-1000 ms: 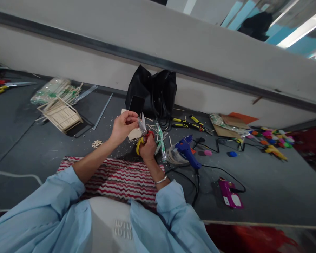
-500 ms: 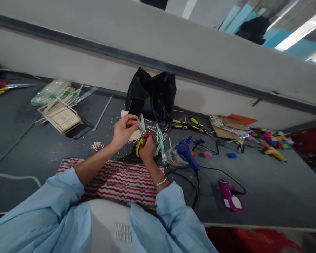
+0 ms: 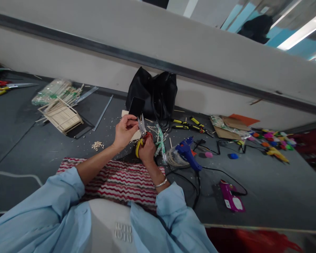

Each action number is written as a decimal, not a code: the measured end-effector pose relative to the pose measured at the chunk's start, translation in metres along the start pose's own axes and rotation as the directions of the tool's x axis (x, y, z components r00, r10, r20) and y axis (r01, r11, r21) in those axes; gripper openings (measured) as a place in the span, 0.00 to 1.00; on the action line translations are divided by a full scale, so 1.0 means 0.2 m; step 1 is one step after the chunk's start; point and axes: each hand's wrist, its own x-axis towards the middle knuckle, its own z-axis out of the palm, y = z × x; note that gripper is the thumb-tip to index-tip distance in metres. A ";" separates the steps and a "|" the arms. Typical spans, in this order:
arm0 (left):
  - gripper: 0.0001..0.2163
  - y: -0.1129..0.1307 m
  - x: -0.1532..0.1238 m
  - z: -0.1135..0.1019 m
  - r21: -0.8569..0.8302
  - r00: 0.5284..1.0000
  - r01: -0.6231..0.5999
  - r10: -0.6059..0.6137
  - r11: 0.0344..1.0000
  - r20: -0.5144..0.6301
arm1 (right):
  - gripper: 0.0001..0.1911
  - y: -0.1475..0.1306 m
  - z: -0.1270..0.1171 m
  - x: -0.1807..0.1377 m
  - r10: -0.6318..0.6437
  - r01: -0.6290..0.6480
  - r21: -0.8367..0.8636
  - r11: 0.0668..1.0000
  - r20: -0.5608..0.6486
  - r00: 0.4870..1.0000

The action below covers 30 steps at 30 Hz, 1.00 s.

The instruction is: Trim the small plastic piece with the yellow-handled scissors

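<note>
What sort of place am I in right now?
Likely a craft workspace: the right hand holds scissors, with a blue glue gun and a stick-built frame on the table.

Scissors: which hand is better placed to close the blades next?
Right, probably: the right hand grips the scissors by the red and yellow handles. The left hand is by the open blades, its fingertips off the handles.
</note>
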 end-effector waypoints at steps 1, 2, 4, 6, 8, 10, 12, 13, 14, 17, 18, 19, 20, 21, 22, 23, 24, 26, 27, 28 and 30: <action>0.14 0.00 0.00 0.00 0.000 1.000 0.005 -0.005 1.000 -0.002 | 0.18 0.00 0.00 0.00 0.001 -0.001 0.003 1.000 0.002 1.000; 0.15 0.00 0.00 0.00 0.000 1.000 0.012 -0.012 1.000 -0.005 | 0.18 0.00 0.00 0.00 0.004 -0.004 0.006 1.000 0.008 1.000; 0.15 -0.01 0.00 0.00 -0.003 1.000 0.023 -0.023 1.000 -0.011 | 0.18 -0.01 0.00 0.00 0.013 -0.014 0.011 1.000 0.023 1.000; 0.15 -0.01 0.00 0.00 -0.005 1.000 0.024 -0.024 1.000 -0.012 | 0.18 -0.01 0.00 0.00 0.029 -0.030 0.010 1.000 0.041 0.999; 0.15 -0.01 0.00 0.00 -0.003 1.000 0.020 -0.020 1.000 -0.011 | 0.19 -0.02 -0.01 0.00 0.044 -0.044 0.002 0.999 0.058 0.997; 0.15 -0.01 0.00 0.00 0.006 1.000 0.015 -0.015 1.000 -0.003 | 0.21 -0.02 -0.01 0.00 0.050 -0.050 -0.009 0.999 0.065 0.997; 0.15 -0.01 0.00 0.00 0.022 1.000 0.002 -0.002 1.000 0.007 | 0.22 -0.02 -0.01 0.00 0.047 -0.046 -0.015 0.999 0.064 0.997; 0.15 -0.02 0.00 -0.01 0.032 1.000 -0.007 0.006 0.999 0.009 | 0.22 -0.02 -0.01 0.00 0.045 -0.044 -0.015 0.999 0.066 0.997; 0.15 -0.02 0.00 -0.01 0.042 1.000 -0.014 0.013 0.999 0.011 | 0.22 -0.02 -0.01 0.00 0.043 -0.042 -0.016 0.999 0.070 0.997; 0.15 -0.03 0.00 -0.01 0.067 1.000 -0.025 0.024 0.997 0.008 | 0.22 -0.03 -0.01 0.00 0.043 -0.043 -0.006 0.999 0.088 0.995; 0.15 -0.03 0.00 -0.01 0.075 1.000 -0.027 0.027 0.997 0.007 | 0.22 -0.03 -0.02 0.00 0.045 -0.045 0.001 0.999 0.091 0.995; 0.15 -0.03 0.00 -0.01 0.079 1.000 -0.031 0.030 0.996 0.007 | 0.22 -0.03 -0.02 0.00 0.048 -0.049 0.009 0.999 0.094 0.994; 0.15 -0.02 0.00 -0.01 0.081 0.999 -0.035 0.035 0.996 0.007 | 0.22 -0.03 -0.02 0.00 0.053 -0.055 0.015 0.998 0.097 0.994; 0.15 -0.02 0.00 -0.01 0.081 0.999 -0.040 0.040 0.996 0.006 | 0.22 -0.03 -0.02 0.00 0.060 -0.063 0.020 0.998 0.100 0.993; 0.14 -0.02 0.00 -0.01 0.078 0.999 -0.045 0.045 0.996 0.004 | 0.22 -0.04 -0.02 0.00 0.068 -0.071 0.023 0.997 0.105 0.992; 0.14 -0.02 0.00 -0.01 0.072 0.999 -0.049 0.049 0.996 0.001 | 0.21 -0.04 -0.02 0.00 0.073 -0.077 0.026 0.997 0.110 0.991; 0.14 -0.01 0.00 -0.01 0.064 0.999 -0.051 0.051 0.997 -0.003 | 0.22 -0.05 -0.03 0.00 0.077 -0.081 0.027 0.996 0.113 0.991; 0.14 -0.01 0.00 -0.01 0.055 0.999 -0.051 0.051 0.997 -0.009 | 0.22 -0.05 -0.03 0.00 0.082 -0.086 0.025 0.996 0.116 0.990; 0.14 0.00 0.00 0.00 0.053 0.999 -0.050 0.050 0.997 -0.008 | 0.22 -0.05 -0.03 0.00 0.083 -0.087 0.024 0.996 0.117 0.990; 0.14 0.00 -0.01 0.00 0.054 0.999 -0.048 0.048 0.997 -0.007 | 0.21 -0.05 -0.03 0.00 0.082 -0.085 0.026 0.996 0.116 0.990; 0.14 0.01 -0.01 0.00 0.063 0.999 -0.046 0.046 0.997 -0.005 | 0.20 -0.05 -0.02 0.00 0.070 -0.074 0.039 0.996 0.107 0.992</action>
